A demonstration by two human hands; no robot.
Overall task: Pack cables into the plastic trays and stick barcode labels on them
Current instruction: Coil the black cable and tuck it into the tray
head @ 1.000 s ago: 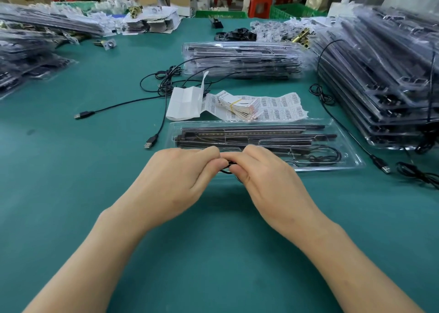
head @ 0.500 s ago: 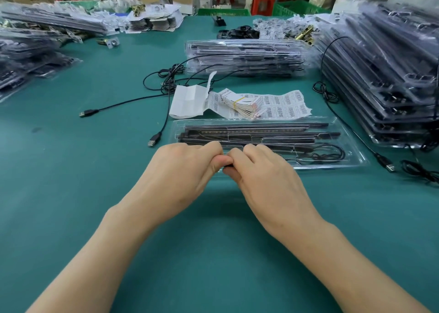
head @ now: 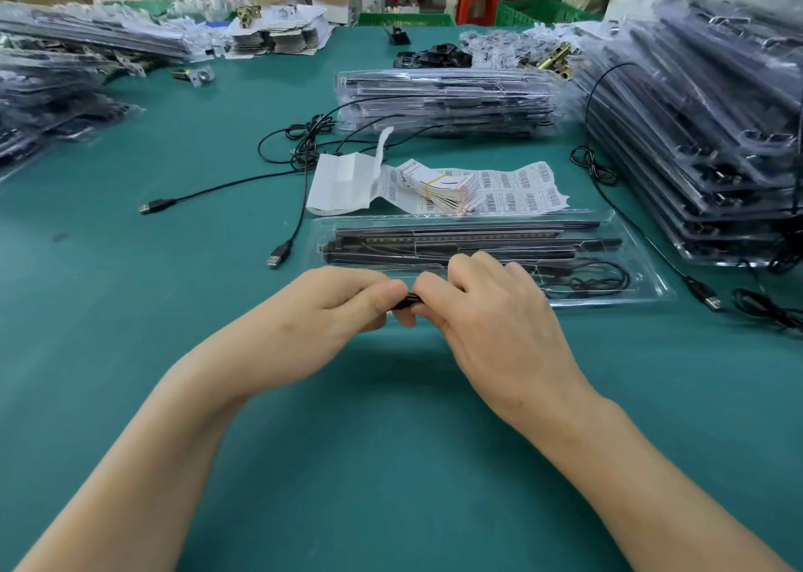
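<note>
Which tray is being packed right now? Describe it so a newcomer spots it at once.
On the green table, look just beyond the left hand and right hand, short of the barcode label sheets. A single clear tray lies flat there. Unlike the stacked trays behind and to the right, it lies alone, with a black cable coiled at its right end.
</note>
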